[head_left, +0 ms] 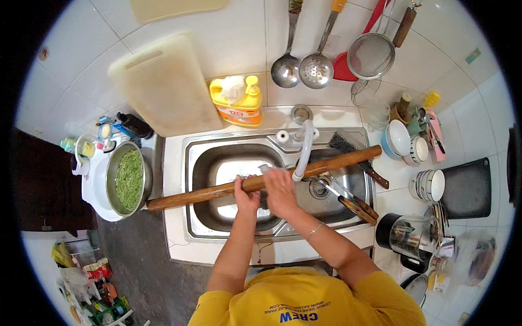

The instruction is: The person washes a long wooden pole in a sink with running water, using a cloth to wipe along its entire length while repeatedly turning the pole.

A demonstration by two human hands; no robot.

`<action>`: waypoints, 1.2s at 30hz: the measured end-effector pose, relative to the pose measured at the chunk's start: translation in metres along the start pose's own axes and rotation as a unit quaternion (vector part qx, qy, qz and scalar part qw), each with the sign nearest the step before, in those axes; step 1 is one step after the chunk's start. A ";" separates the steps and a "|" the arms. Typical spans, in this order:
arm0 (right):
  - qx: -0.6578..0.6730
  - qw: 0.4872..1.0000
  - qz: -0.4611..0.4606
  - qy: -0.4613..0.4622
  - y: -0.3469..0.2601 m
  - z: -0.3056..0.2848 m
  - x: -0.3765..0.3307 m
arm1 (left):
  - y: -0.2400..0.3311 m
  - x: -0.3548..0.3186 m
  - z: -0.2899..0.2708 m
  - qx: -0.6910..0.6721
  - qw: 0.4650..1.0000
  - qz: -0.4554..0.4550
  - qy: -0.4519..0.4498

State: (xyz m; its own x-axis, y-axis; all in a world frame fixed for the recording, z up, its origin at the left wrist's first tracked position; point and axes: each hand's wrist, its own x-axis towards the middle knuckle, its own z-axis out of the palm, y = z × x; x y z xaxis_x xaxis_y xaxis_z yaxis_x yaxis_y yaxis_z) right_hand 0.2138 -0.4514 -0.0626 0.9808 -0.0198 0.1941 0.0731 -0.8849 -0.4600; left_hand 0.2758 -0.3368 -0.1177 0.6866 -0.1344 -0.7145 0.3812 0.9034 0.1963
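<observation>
1. One long wooden pole (206, 193) lying crosswise over the double-bowl steel sink (190, 163), jutting well past its left edge and just past its right, beneath the curved faucet spout (305, 149).
2. Over the sink's left bowl, left hand (248, 199) curled around the pole in a grasp.
3. Near the sink's divider, right hand (281, 194) close beside the left, fingers laid across the pole; cannot tell from above if clasped around it. Slim bracelet (316, 228) at the wrist.
4. Over the sink, greyish object (265, 168) by the right fingertips, too hidden to name.
5. At the sink's right bowl, metal utensils with wooden handles (359, 210), handles toward the near right rim.
6. Left of the sink, metal pot (147, 176) of sliced green beans (129, 182).
7. Behind the sink, pale cutting board (168, 89) leaning on the tiled wall, yellow jug (239, 103) just beside it.
8. Higher up behind the sink, hanging ladle (285, 70), slotted skimmer (316, 70) and mesh strainer (371, 56).
9. Right of the sink, on the surface (384, 204), blue-sided bowl (398, 137).
</observation>
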 end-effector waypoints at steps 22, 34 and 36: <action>-0.044 0.983 -0.176 -0.032 0.014 0.008 0.005 | 0.003 0.003 -0.029 0.122 0.991 -0.002 -0.046; -0.163 0.970 -0.101 -0.152 0.130 -0.074 0.001 | -0.003 -0.020 -0.032 0.019 0.987 -0.082 -0.136; -0.068 0.983 -0.156 -0.062 0.107 -0.046 0.002 | 0.002 -0.017 -0.041 0.019 0.984 -0.068 -0.162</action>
State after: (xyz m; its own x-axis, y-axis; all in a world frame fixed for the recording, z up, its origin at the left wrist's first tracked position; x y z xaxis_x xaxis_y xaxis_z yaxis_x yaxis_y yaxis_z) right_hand 0.2154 -0.5680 -0.0719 0.9298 0.3119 0.1954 0.3570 -0.8935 -0.2724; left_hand 0.2394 -0.3160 -0.1330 0.7865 -0.3811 -0.4859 0.5020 0.8529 0.1435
